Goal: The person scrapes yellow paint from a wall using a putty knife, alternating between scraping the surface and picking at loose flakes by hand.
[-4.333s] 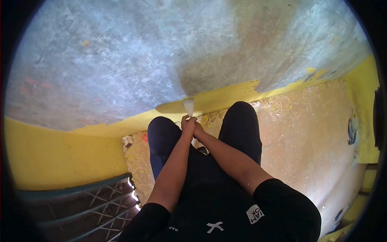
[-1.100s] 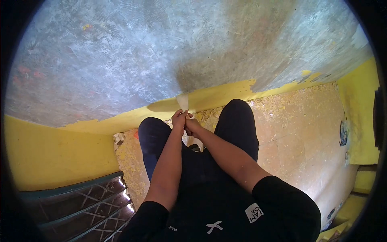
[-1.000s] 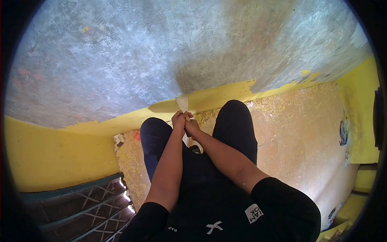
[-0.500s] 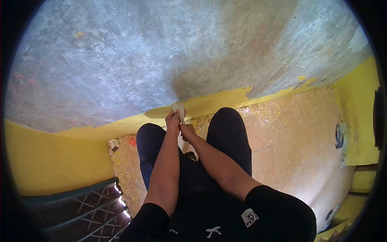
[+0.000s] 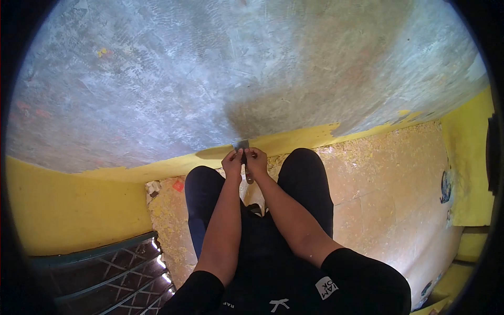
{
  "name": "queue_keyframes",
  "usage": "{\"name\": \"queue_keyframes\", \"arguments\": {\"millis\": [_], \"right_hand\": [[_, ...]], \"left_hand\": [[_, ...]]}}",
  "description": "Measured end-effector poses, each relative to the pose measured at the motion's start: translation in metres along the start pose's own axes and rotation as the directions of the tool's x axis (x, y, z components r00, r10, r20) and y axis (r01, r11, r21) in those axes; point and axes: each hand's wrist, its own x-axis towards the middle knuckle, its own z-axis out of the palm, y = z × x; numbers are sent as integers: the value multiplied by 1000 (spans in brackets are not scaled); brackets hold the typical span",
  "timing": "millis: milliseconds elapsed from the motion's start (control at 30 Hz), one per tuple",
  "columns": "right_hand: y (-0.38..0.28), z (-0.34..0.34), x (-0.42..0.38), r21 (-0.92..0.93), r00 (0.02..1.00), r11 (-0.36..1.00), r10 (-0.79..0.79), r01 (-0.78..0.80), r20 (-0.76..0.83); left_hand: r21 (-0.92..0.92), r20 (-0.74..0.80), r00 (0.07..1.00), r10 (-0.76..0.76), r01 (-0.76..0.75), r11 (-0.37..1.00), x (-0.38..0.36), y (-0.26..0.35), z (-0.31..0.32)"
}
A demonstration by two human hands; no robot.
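Both hands are together at the lower part of the wall (image 5: 173, 84), where grey bare surface meets a yellow painted strip (image 5: 294, 138). A flat scraper (image 5: 241, 144) has its dark blade toward the wall, and its handle end shows below the fingers. My left hand (image 5: 232, 164) is closed on the scraper's left side, thumb near the blade. My right hand (image 5: 256, 161) is closed on its right side, fingertips beside the blade. The fingers hide the middle of the scraper.
My knees are on either side of the hands. Tan floor tiles (image 5: 378, 194) carry yellow flakes. A red scrap (image 5: 178, 186) and pale rubble (image 5: 153, 188) lie at left, above a dark metal grille (image 5: 115, 268). Dark plastic (image 5: 445, 187) lies at right.
My right hand has moved up beside my left hand. The scraper has turned from a pale face to a dark one. The view has shifted slightly.
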Motion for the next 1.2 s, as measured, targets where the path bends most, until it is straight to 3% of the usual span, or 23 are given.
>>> {"name": "queue_keyframes", "arguments": {"millis": [33,100,300,367,633,733,1033,1067,1100,1133,1167,1200], "right_hand": [[3,2,0,2,1000,1000,3,-3,4],[2,4,0,-77,994,992,-99,96,-35],[-20,0,-16,-2,999,1000,-10,10,-32],[-35,1,-23,40,997,998,-47,49,-68],[-52,-3,-22,38,989,993,-104,108,-102],[-43,-3,-13,-5,990,995,-96,96,-106],[-33,-1,5,9,993,994,114,-113,-34],[-36,-4,3,27,950,949,313,-313,17],[-38,-6,0,34,864,864,499,-502,71],[-26,-4,-2,35,865,865,497,-500,72],[-14,-2,-4,-106,955,952,294,-288,40],[-5,0,-3,-250,996,966,76,-64,38]], "left_hand": [[94,-37,999,32,-29,995,0,0,-1],[85,-60,997,53,-47,995,-2,2,2],[84,-84,994,73,-66,994,-23,15,10],[14,-82,991,108,-108,994,-34,27,18],[96,-111,985,132,-122,988,-22,24,19],[4,-196,980,26,-25,1000,-18,27,21],[-71,-113,978,-175,168,983,-17,47,17],[559,-50,998,32,1,829,0,26,2],[937,123,980,159,-167,305,10,12,-8],[351,-334,931,-148,269,897,1,4,3],[351,-333,932,-145,265,898,-2,5,3],[434,-275,960,57,71,898,-9,11,5]]}}
